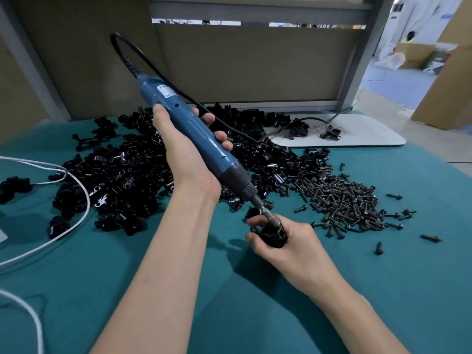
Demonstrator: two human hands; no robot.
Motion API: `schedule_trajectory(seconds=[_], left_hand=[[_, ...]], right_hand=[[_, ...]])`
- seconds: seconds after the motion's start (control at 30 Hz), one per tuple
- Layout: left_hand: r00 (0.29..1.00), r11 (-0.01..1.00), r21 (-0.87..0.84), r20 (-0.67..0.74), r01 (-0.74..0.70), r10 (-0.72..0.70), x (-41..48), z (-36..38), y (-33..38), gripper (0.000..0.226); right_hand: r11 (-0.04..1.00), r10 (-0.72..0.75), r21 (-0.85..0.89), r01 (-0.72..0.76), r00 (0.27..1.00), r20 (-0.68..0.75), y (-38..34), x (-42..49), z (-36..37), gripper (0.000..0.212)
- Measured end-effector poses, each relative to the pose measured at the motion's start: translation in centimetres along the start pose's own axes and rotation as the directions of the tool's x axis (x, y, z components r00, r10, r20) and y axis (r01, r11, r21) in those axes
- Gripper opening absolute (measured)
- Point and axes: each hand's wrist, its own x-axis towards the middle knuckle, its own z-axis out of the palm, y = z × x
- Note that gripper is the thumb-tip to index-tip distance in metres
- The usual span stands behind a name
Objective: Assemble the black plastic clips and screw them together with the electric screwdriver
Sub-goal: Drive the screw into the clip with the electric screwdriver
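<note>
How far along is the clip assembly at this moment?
Done: no finished batch can be told apart; a few black pieces lie on the white board. In hand: the left hand grips the blue electric screwdriver, its bit set into the black clip held by the right hand. Left: a large pile of loose clips and a heap of screws on the green cloth.

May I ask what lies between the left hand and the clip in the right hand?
Head view: the black collar and bit of the electric screwdriver, touching the clip.
</note>
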Motion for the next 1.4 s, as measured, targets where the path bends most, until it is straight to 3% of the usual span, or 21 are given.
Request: schedule_trajectory(seconds=[0.13, 0.6, 0.9, 1.4], left_hand=[[1.0, 1.0, -0.002, 0.005, 0.002, -0.002, -0.1, 0.1, -0.1, 0.054], [0.997, 0.997, 0.048, 0.048, -0.061, 0.059, -0.2, 0.0, -0.6, 0.064], [0.995, 0.999, -0.019, 0.094, -0.037, 0.039, 0.0, -0.3, -0.8, 0.066], [0.997, 0.992, -0.114, 0.067, 0.047, -0.039, 0.2, -1.5, -0.7, 0.049]], right_hand=[[0.999, 0.02, 0.042, -0.021, 1.0, 0.01, -0.1, 0.0, -0.1, 0.033], [0.996, 0.061, -0.07, -0.052, 0.987, 0.146, -0.6, -0.2, -0.5, 0.055], [0.992, 0.098, 0.062, -0.109, 0.983, 0.157, -0.4, -0.1, -0.4, 0.048], [0.993, 0.109, 0.027, -0.115, 0.977, 0.182, -0.5, 0.0, -0.4, 0.047]])
